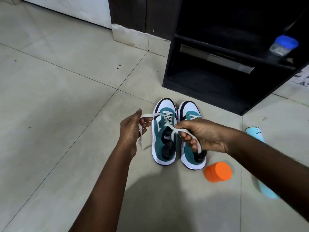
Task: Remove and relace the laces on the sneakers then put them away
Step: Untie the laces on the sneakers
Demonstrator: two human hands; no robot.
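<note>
Two teal, white and black sneakers stand side by side on the tiled floor, toes pointing away from me: the left sneaker (160, 139) and the right sneaker (189, 113). A white lace (167, 120) runs through the left sneaker's front eyelets. My left hand (132, 131) pinches one lace end, held out to the left of the shoe, its tip hanging down. My right hand (202, 133) grips the other lace end above the right sneaker, covering that shoe's middle. The right sneaker shows no lace that I can make out.
A black open shelf unit (217, 77) stands just behind the sneakers, with a blue-lidded jar (284, 46) on a shelf. An orange cup (218, 171) lies at the right sneaker's heel. A light-blue bottle (257, 136) lies on the floor under my right forearm.
</note>
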